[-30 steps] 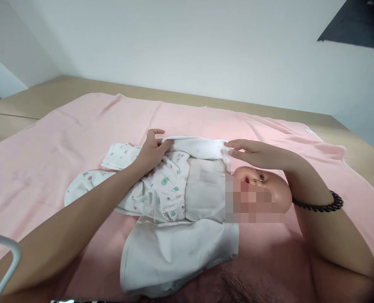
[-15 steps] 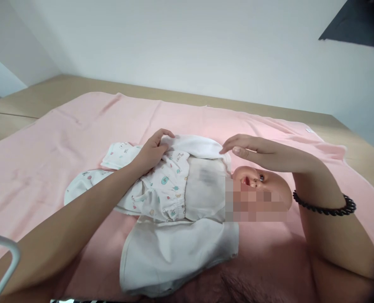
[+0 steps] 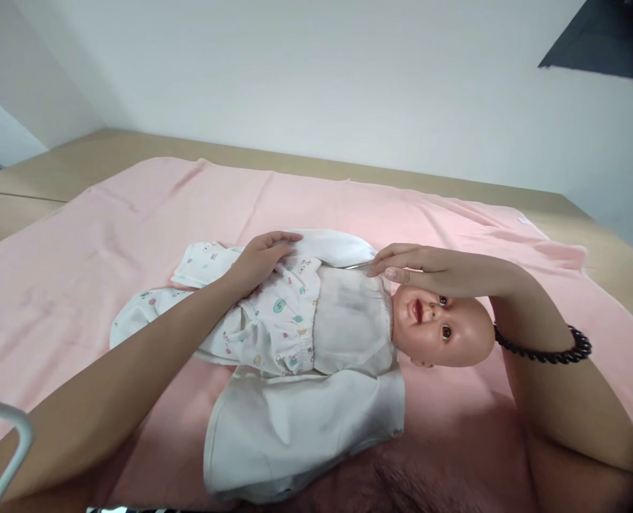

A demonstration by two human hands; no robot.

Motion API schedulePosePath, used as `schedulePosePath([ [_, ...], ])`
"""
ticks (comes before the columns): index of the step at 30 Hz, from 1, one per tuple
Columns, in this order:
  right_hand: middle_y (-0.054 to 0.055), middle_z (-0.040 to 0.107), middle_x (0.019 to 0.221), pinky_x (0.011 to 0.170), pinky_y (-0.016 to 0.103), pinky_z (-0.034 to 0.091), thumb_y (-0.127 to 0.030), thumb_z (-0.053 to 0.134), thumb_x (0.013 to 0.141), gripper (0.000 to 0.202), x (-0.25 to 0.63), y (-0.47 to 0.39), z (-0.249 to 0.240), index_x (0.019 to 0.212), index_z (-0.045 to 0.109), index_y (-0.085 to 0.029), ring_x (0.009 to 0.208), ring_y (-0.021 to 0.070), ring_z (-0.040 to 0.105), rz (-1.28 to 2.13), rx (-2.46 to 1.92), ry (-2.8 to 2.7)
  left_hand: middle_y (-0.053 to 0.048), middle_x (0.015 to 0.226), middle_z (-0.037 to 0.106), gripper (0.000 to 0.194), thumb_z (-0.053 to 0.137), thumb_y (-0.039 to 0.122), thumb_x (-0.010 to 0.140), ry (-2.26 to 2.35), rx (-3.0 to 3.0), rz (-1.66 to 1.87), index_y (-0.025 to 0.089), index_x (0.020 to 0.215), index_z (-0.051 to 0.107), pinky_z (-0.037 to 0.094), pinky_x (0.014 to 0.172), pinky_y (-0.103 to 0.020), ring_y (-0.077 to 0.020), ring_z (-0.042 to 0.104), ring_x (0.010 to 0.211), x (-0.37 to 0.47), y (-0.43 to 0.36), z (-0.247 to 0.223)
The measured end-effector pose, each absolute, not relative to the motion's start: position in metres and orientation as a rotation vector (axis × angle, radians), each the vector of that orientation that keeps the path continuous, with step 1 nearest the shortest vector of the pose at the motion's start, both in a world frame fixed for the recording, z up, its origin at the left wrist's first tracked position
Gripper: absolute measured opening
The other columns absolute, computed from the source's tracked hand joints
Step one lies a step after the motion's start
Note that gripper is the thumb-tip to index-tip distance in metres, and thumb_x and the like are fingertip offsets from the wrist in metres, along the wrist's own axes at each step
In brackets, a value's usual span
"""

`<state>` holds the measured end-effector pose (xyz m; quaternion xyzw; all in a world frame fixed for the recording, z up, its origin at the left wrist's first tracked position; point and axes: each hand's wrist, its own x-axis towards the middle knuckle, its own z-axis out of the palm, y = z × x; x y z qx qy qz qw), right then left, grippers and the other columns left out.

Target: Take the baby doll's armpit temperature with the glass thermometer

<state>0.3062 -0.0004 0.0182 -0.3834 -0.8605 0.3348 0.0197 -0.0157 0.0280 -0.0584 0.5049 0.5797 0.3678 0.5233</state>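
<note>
A baby doll (image 3: 351,313) lies on its back, head to the right, with a white cloth torso. It wears white printed trousers (image 3: 279,310). A white garment is spread beneath it, with its near flap (image 3: 300,427) laid out toward me and its far part (image 3: 330,247) along the doll's far side. My left hand (image 3: 266,260) rests at the doll's far hip, fingers stretched over the garment's far part. My right hand (image 3: 418,267) is at the far shoulder, above the doll's head (image 3: 455,335); its outstretched fingertips touch the white cloth there.
A pink blanket (image 3: 150,199) lies under the doll on a wooden surface (image 3: 86,149). A pale wall (image 3: 306,85) stands behind. A light-coloured bent bar (image 3: 20,427) is at the lower left, and a dark panel (image 3: 610,43) at the upper right.
Both hands have come down slightly toward the doll. The left fingers now lie flatter on the garment, and the right fingertips have moved onto the cloth at the shoulder.
</note>
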Motion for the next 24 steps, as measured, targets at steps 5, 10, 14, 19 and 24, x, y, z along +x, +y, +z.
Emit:
schedulePosePath([
  [5, 0.003, 0.053, 0.156, 0.127, 0.043, 0.036, -0.061, 0.042, 0.109, 0.051, 0.310, 0.007, 0.012, 0.140, 0.070, -0.031, 0.147, 0.0254, 0.047, 0.992, -1.158, -2.697, 0.001, 0.070, 0.062, 0.046, 0.069, 0.030, 0.082, 1.403, 1.219, 0.884, 0.026, 0.128, 0.074, 0.034, 0.042, -0.020, -0.0091, 0.047, 0.046, -0.017, 0.030, -0.063],
  [10, -0.001, 0.048, 0.163, 0.131, 0.045, 0.032, -0.065, 0.045, 0.107, 0.051, 0.312, 0.011, 0.009, 0.138, 0.071, -0.033, 0.153, 0.0261, 0.042, 1.135, -1.204, -2.649, 0.001, 0.071, 0.062, 0.050, 0.069, 0.029, 0.082, 1.460, 1.233, 0.865, 0.026, 0.132, 0.072, 0.037, 0.043, -0.020, -0.0106, 0.051, 0.050, -0.014, 0.028, -0.059],
  [14, -0.002, 0.051, 0.161, 0.127, 0.041, 0.040, -0.062, 0.048, 0.107, 0.049, 0.312, 0.011, 0.011, 0.142, 0.068, -0.035, 0.151, 0.0251, 0.046, 1.274, -1.187, -2.601, 0.002, 0.073, 0.061, 0.050, 0.067, 0.030, 0.086, 1.497, 1.257, 0.806, 0.027, 0.136, 0.070, 0.034, 0.039, -0.019, -0.0084, 0.046, 0.046, -0.011, 0.024, -0.051],
  [19, -0.002, 0.055, 0.157, 0.121, 0.040, 0.046, -0.060, 0.051, 0.106, 0.048, 0.312, 0.010, 0.013, 0.145, 0.065, -0.036, 0.146, 0.0248, 0.051, 1.228, -1.221, -2.610, 0.003, 0.068, 0.056, 0.048, 0.066, 0.031, 0.086, 1.494, 1.325, 0.774, 0.026, 0.134, 0.071, 0.033, 0.038, -0.017, -0.0072, 0.041, 0.044, -0.012, 0.023, -0.051],
  [24, 0.002, 0.067, 0.142, 0.102, 0.038, 0.054, -0.058, 0.057, 0.103, 0.043, 0.307, 0.006, 0.015, 0.134, 0.073, -0.032, 0.129, 0.0250, 0.063, 0.984, -1.258, -2.585, 0.003, 0.067, 0.055, 0.044, 0.067, 0.037, 0.085, 1.450, 1.423, 0.742, 0.026, 0.127, 0.074, 0.033, 0.040, -0.018, -0.0076, 0.041, 0.045, -0.015, 0.024, -0.056],
])
